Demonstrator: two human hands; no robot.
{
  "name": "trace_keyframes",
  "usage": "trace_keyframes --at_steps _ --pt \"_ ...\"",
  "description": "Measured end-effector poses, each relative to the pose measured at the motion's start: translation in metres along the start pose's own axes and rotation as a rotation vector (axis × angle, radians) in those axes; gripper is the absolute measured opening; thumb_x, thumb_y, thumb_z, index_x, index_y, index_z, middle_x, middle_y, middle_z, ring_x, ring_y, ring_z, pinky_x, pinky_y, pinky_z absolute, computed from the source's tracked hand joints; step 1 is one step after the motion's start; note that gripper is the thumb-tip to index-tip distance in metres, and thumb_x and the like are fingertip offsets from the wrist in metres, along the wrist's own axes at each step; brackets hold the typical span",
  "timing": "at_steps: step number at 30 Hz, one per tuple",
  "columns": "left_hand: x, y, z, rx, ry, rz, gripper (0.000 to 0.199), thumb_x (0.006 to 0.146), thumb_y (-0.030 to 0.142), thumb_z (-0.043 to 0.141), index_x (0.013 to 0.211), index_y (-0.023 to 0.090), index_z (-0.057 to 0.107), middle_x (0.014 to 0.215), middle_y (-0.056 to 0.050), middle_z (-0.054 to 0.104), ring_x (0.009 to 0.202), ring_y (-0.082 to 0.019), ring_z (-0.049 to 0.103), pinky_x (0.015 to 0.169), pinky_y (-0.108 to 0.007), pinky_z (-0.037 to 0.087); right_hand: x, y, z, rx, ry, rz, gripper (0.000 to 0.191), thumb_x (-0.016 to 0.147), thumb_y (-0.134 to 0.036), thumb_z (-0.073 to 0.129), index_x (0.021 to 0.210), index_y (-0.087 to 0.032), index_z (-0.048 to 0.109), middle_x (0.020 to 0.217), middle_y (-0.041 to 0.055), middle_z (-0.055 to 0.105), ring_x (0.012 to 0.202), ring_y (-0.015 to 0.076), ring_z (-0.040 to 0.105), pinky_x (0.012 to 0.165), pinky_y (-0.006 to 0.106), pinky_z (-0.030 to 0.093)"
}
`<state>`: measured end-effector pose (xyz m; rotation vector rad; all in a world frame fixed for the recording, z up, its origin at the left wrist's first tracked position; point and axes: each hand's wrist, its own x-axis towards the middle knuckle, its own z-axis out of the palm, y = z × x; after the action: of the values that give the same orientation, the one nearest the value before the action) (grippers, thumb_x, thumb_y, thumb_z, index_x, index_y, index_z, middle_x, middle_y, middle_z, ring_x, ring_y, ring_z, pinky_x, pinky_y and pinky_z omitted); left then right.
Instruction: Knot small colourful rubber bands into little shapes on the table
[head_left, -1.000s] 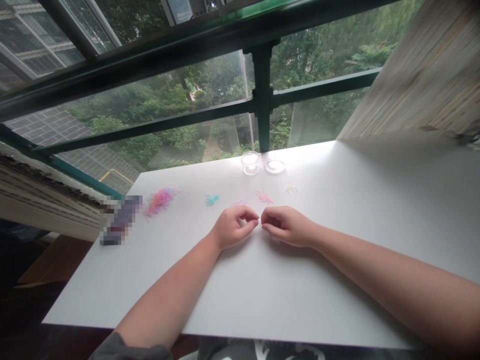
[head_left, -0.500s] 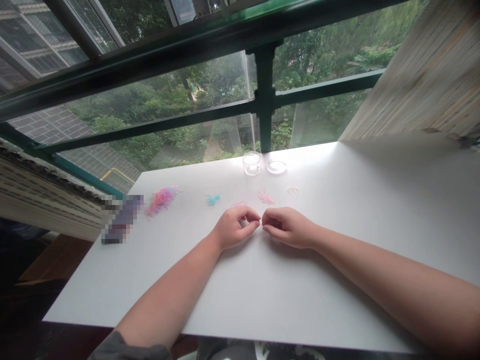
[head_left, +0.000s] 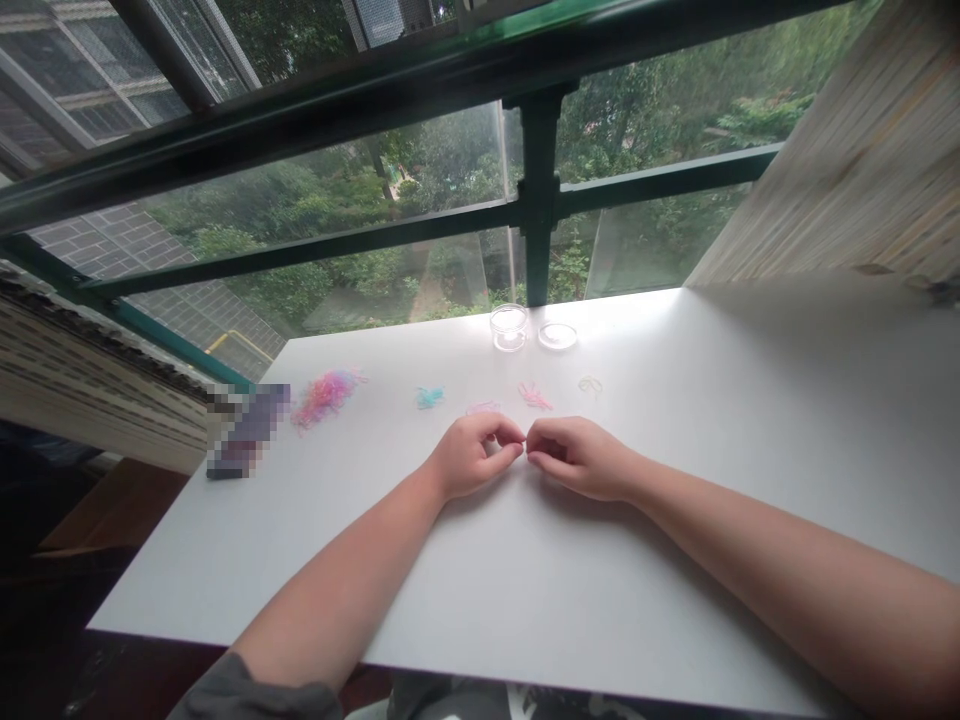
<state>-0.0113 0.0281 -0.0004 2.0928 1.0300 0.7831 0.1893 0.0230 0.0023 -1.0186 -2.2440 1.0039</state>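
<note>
My left hand (head_left: 480, 455) and my right hand (head_left: 576, 457) meet fingertip to fingertip over the white table (head_left: 480, 580). Each is closed in a pinch; whatever lies between the fingertips is too small to make out. Just behind my left hand is a small light-pink pile (head_left: 482, 407), partly hidden by it. Pink strands (head_left: 535, 396) lie behind the gap between the hands, and pale, clear-looking bands (head_left: 590, 384) behind my right hand. A teal pile (head_left: 430, 397) sits further left.
A large heap of pink and purple bits (head_left: 327, 398) lies at the left, beside a pixelated dark object (head_left: 250, 430). A clear round container (head_left: 509, 328) and a clear lid (head_left: 557, 336) stand near the window rail (head_left: 538, 200).
The view has shifted slightly, so the table items appear a little further right. Both hands keep the same pinched pose with fingertips together.
</note>
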Motion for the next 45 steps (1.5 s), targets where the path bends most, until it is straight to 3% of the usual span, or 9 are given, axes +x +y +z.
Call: trace_keyframes --at_steps 45 --pt "-0.0003 -0.0014 -0.0005 -0.002 0.0 0.003 0.009 0.078 0.021 0.058 0.084 0.017 0.063 0.078 -0.003 0.066 0.072 -0.013 0.06 0.066 -0.024 0.046 -0.0007 0.0001 0.0002 -0.007 -0.003 0.003 0.006 0.079 -0.018 0.049 0.075 -0.017 0.054 0.062 -0.0024 0.053 0.056 0.0087 0.044 0.053 0.021 0.035"
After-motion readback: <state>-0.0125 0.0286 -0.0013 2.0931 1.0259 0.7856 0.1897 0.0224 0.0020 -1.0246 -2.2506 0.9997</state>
